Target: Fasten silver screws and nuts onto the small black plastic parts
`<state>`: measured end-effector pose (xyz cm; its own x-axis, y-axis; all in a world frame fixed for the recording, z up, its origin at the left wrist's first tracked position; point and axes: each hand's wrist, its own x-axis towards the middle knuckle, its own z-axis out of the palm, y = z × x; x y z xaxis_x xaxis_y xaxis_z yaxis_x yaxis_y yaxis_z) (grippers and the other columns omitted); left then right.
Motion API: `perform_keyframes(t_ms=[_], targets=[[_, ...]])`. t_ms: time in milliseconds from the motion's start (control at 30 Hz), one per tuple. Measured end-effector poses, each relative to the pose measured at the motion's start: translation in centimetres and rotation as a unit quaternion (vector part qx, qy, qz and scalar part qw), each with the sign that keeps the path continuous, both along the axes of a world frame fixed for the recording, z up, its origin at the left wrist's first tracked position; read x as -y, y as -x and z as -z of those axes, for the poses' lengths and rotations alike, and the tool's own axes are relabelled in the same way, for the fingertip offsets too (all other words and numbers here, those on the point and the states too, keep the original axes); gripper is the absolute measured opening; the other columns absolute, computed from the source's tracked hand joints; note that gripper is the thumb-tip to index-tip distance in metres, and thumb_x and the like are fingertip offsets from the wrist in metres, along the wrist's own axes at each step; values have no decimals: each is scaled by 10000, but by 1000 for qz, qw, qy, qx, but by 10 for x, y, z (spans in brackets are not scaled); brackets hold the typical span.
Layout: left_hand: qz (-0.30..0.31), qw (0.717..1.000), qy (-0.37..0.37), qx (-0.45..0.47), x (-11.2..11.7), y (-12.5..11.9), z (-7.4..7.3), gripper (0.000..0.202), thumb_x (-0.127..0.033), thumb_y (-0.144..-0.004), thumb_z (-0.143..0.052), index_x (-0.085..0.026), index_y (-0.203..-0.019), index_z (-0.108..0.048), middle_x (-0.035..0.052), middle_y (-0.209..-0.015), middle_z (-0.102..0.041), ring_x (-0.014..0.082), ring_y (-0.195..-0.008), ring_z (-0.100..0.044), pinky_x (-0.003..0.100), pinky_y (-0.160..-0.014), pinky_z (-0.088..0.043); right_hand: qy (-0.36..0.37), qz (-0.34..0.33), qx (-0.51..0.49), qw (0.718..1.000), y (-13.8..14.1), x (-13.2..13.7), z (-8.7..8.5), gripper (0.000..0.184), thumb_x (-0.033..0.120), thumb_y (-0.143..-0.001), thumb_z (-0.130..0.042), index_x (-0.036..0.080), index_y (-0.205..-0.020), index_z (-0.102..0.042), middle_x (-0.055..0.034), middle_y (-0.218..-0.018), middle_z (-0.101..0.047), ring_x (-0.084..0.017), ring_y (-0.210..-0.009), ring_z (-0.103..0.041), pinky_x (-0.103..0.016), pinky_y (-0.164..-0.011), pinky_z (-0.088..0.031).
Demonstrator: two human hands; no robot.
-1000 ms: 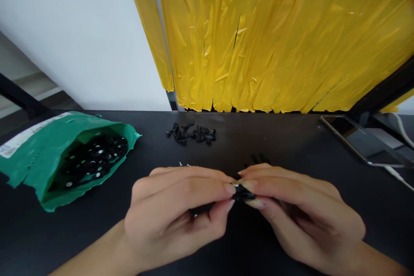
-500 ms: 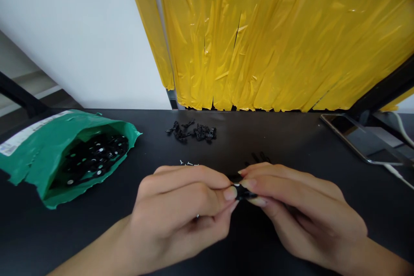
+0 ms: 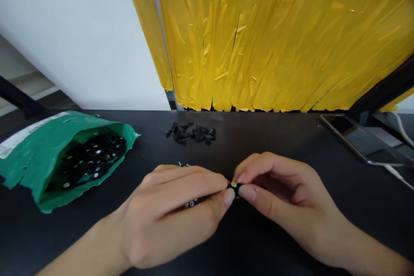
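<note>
My left hand (image 3: 174, 215) and my right hand (image 3: 281, 198) meet fingertip to fingertip low over the black table (image 3: 323, 181). Between them they pinch a small black part (image 3: 234, 189) with a bright metal spot. Both hands are closed in a pinch on it. A second small dark piece with metal dots (image 3: 191, 203) shows under my left fingers. Beyond the hands lies a little heap of black plastic pieces (image 3: 192, 133). A few tiny silver bits (image 3: 184, 164) lie just behind my left hand.
A torn green bag (image 3: 39, 159) lies open at the left, full of black parts with metal dots (image 3: 87, 159). A phone (image 3: 359, 138) with a white cable (image 3: 401, 129) lies at the far right. Yellow plastic sheeting (image 3: 274, 39) hangs behind the table.
My right hand has turned and curled, its fingers lifting so thumb and forefinger pinch the part. My left hand has rolled flatter, showing a small piece under its fingers.
</note>
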<state>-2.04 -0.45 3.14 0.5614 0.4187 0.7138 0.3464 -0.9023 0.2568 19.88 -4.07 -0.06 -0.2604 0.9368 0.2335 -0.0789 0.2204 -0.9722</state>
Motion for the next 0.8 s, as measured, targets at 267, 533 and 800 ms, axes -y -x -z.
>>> perform_keyframes(t_ms=[267, 533, 800], targets=[[43, 998, 48, 1, -3, 1, 4, 144, -102, -982, -619, -225, -920, -660, -40, -776, -779, 105, -580, -729, 183, -538, -600, 97, -67, -6, 993, -6, -9, -7, 126, 260, -980, -766, 312, -1040, -864, 14, -970, -778, -79, -892, -698, -153, -821, -554], [35, 999, 18, -38, 5, -1, 13, 132, -137, -1025, -625, -195, -915, -671, -7, -846, -798, 122, -654, -746, 228, -603, -616, 204, -61, -53, 976, -5, -7, -2, 78, 297, -903, -852, 226, -900, -818, 4, -876, -750, -76, -758, -661, -164, -702, -563], [64, 998, 0, 9, -7, 0, 25, 136, -92, -924, -743, -175, -1022, -698, 16, -906, -795, 119, -741, -773, 181, -678, -634, 232, -35, -96, 967, 5, -8, 1, 154, 287, -849, -899, 212, -864, -765, 31, -745, -751, -86, -656, -711, -159, -633, -577]])
